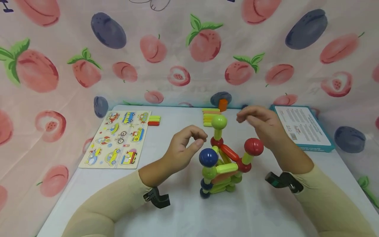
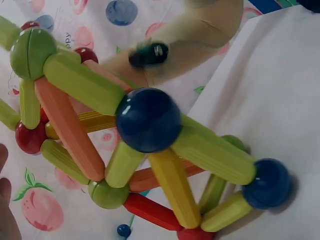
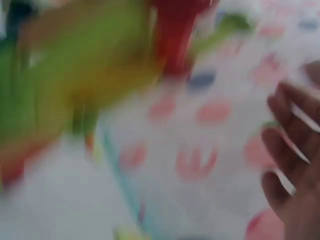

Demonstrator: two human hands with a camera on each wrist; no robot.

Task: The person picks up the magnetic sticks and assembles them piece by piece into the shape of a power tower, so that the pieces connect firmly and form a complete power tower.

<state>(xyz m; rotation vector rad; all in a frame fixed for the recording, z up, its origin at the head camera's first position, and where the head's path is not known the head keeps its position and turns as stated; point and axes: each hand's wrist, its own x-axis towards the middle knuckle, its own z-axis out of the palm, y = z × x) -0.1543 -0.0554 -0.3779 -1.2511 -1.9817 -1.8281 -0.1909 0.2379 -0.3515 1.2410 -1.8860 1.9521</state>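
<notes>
A toy tower of colored rods and balls (image 1: 226,168) stands upright on the table, with a blue, a green and a red ball at its upper ends. My left hand (image 1: 185,146) hovers at its left, fingers loosely bent and holding nothing, near the blue ball (image 1: 208,157). On the other side my right hand (image 1: 262,123) is raised above the red ball (image 1: 253,146), apart from the tower and empty. The left wrist view shows the tower's rods and a blue ball (image 2: 148,120) up close. In the right wrist view the tower is blurred, while the right fingers (image 3: 287,150) are spread.
A picture puzzle board (image 1: 118,138) lies at the left, with a few short rods (image 1: 154,120) beside it. Several more rods (image 1: 208,118) and an orange block (image 1: 223,105) are behind the tower. A teal-edged box (image 1: 305,126) lies at the back right.
</notes>
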